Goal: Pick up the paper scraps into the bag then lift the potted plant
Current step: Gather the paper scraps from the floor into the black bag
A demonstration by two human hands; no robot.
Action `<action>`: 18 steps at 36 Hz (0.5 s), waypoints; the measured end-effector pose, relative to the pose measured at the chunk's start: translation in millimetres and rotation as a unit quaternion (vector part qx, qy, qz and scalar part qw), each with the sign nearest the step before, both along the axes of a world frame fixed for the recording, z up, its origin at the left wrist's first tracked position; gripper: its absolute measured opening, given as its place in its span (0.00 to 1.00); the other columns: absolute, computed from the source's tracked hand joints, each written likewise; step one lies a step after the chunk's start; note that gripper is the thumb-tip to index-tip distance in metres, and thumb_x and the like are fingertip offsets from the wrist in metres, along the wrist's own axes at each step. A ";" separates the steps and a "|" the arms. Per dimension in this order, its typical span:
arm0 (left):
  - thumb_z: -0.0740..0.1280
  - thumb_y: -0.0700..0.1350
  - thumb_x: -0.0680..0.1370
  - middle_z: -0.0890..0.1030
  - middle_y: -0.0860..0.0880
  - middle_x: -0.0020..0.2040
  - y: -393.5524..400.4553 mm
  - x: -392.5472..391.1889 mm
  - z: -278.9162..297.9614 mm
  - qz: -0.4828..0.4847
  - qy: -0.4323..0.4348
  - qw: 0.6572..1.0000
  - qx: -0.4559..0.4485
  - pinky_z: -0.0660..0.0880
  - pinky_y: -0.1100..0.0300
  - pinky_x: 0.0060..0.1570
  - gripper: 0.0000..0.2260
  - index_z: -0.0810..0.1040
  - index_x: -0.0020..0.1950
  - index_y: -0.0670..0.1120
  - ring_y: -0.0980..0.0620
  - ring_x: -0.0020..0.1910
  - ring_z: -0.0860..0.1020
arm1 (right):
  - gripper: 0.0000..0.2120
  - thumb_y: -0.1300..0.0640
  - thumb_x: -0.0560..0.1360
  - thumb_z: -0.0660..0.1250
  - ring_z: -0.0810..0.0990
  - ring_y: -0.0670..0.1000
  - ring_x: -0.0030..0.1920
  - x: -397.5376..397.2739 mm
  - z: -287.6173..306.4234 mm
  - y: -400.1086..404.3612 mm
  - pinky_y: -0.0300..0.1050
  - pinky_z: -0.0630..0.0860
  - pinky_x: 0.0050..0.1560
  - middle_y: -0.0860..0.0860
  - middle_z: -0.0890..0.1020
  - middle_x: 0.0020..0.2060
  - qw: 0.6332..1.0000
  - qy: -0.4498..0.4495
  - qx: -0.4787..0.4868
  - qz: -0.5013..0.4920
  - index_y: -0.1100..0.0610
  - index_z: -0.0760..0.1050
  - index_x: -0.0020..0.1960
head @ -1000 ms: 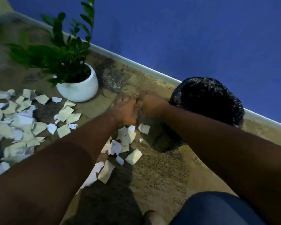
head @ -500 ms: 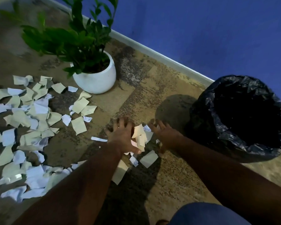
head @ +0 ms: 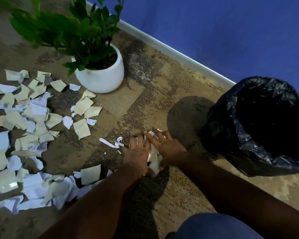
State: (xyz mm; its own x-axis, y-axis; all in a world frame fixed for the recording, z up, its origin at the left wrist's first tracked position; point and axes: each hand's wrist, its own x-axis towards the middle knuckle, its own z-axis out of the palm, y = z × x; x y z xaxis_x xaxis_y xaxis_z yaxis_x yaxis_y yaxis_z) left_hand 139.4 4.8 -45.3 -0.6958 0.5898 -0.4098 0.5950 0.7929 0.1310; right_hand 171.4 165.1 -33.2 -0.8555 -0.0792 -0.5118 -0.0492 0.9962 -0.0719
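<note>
So right now both hands are down on the carpet (head: 171, 87), pushed in toward each other around a small clump of paper scraps (head: 153, 157). My left hand (head: 136, 154) is palm-down with the fingers fanned out over the pile, and my right hand (head: 167, 147) comes in from the other side, fingers also spread, overlapping the left one a bit at the fingertips. The clump is squeezed in the gap between the two palms, with white bits poking out at the fingertips and near the wrists. Can't honestly tell whether either hand has closed on the paper or is just pressing it flat; things are a bit motion-blurred there.

A few thin white slivers (head: 110, 144) lie just left of the left hand, not touched. The big mess of scraps (head: 24, 121) is well off to the left, spread across the carpet, and some of it runs under my left forearm.

The black bag (head: 259, 126) sits open to the right of the hands, near but not touching, mouth facing up. The potted plant (head: 100, 73) in its white pot stands upright beyond the hands, up and to the left, close to the baseboard (head: 171, 52) under the blue wall (head: 214, 28).
</note>
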 end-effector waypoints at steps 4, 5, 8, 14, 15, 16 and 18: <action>0.76 0.72 0.53 0.58 0.45 0.71 2.0 1.6 2.4 -0.008 0.009 1.000 0.010 0.70 0.39 0.59 0.64 0.50 0.78 0.47 0.40 0.68 0.60 | 0.54 0.46 0.63 0.80 0.57 0.61 0.73 -6.1 0.6 -8.9 0.60 0.75 0.62 0.52 0.57 0.75 0.999 0.016 -0.029 -0.042 0.50 0.49 0.78; 0.77 0.70 0.55 0.59 0.45 0.70 3.3 2.6 2.9 -0.010 0.004 1.000 0.020 0.70 0.39 0.61 0.62 0.51 0.78 0.46 0.41 0.68 0.61 | 0.49 0.46 0.66 0.77 0.59 0.61 0.71 -7.0 0.6 -9.9 0.59 0.75 0.61 0.52 0.58 0.74 0.998 0.026 -0.038 -0.054 0.50 0.52 0.77; 0.79 0.64 0.59 0.61 0.45 0.70 5.8 5.1 1.7 -0.020 -0.012 0.998 0.061 0.68 0.43 0.67 0.56 0.55 0.77 0.43 0.42 0.68 0.62 | 0.36 0.52 0.72 0.71 0.63 0.59 0.67 -5.6 0.6 -10.6 0.56 0.75 0.61 0.52 0.63 0.71 0.994 0.060 -0.064 -0.069 0.51 0.59 0.75; 0.74 0.49 0.71 0.63 0.45 0.70 8.8 7.2 -2.8 -0.004 -0.026 0.991 0.130 0.70 0.52 0.67 0.32 0.65 0.71 0.46 0.43 0.68 0.64 | 0.17 0.54 0.72 0.61 0.77 0.57 0.48 10.1 -0.1 -20.0 0.48 0.74 0.49 0.56 0.78 0.50 0.978 0.131 -0.120 -0.105 0.58 0.77 0.58; 0.74 0.49 0.71 0.64 0.45 0.69 9.2 8.0 -2.9 0.001 -0.029 0.990 0.137 0.71 0.52 0.64 0.30 0.67 0.70 0.46 0.43 0.67 0.65 | 0.16 0.54 0.72 0.62 0.78 0.57 0.46 11.9 -0.2 -20.8 0.46 0.74 0.48 0.56 0.79 0.48 0.975 0.135 -0.129 -0.116 0.58 0.79 0.55; 0.74 0.48 0.71 0.64 0.46 0.69 9.0 8.6 -2.8 0.005 -0.034 0.989 0.144 0.73 0.53 0.62 0.29 0.68 0.69 0.47 0.44 0.66 0.67 | 0.14 0.54 0.72 0.63 0.79 0.57 0.46 13.0 0.5 -21.0 0.45 0.74 0.47 0.56 0.80 0.47 0.974 0.134 -0.132 -0.126 0.58 0.79 0.54; 0.73 0.43 0.72 0.63 0.47 0.71 8.5 8.7 -2.2 0.022 -0.070 0.984 0.164 0.75 0.52 0.61 0.28 0.68 0.70 0.47 0.45 0.64 0.72 | 0.12 0.57 0.73 0.64 0.79 0.57 0.46 13.9 2.9 -21.2 0.45 0.74 0.46 0.56 0.80 0.47 0.974 0.129 -0.131 -0.133 0.58 0.80 0.54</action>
